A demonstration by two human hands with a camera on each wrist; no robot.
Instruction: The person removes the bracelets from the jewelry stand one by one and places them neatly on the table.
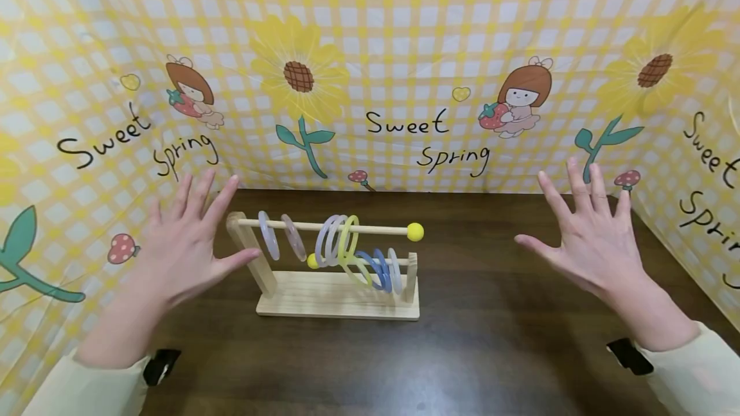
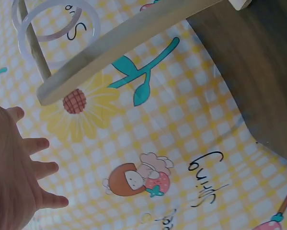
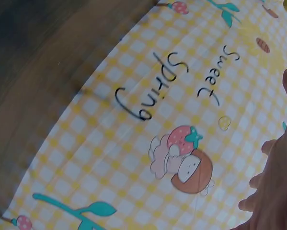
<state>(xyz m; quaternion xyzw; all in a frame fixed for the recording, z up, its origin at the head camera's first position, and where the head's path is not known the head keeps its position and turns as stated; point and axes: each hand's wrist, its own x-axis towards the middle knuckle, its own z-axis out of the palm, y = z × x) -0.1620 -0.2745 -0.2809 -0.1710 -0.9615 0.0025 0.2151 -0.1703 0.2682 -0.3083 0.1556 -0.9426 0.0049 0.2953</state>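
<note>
A wooden rack (image 1: 341, 294) with two posts and two horizontal rods stands on the table between my hands. Its upper rod (image 1: 381, 230) ends in a yellow ball (image 1: 415, 232) on the right and bears pale purple rings (image 1: 329, 241) and a yellow-green ring (image 1: 348, 239). Blue rings (image 1: 378, 269) and a whitish ring (image 1: 394, 271) hang on the lower rod near the right post. My left hand (image 1: 187, 242), fingers spread, is raised beside the left post (image 2: 129, 43) and holds nothing. Well to the right of the rack, my right hand (image 1: 595, 236) is raised with spread fingers, also holding nothing.
The rack's dark brown table (image 1: 474, 339) meets a yellow checked cloth (image 1: 381, 50) at the back. That cloth, printed with flowers and lettering, also rises on the left and right sides. A black band (image 1: 162, 366) is on the left wrist and another (image 1: 630, 356) on the right.
</note>
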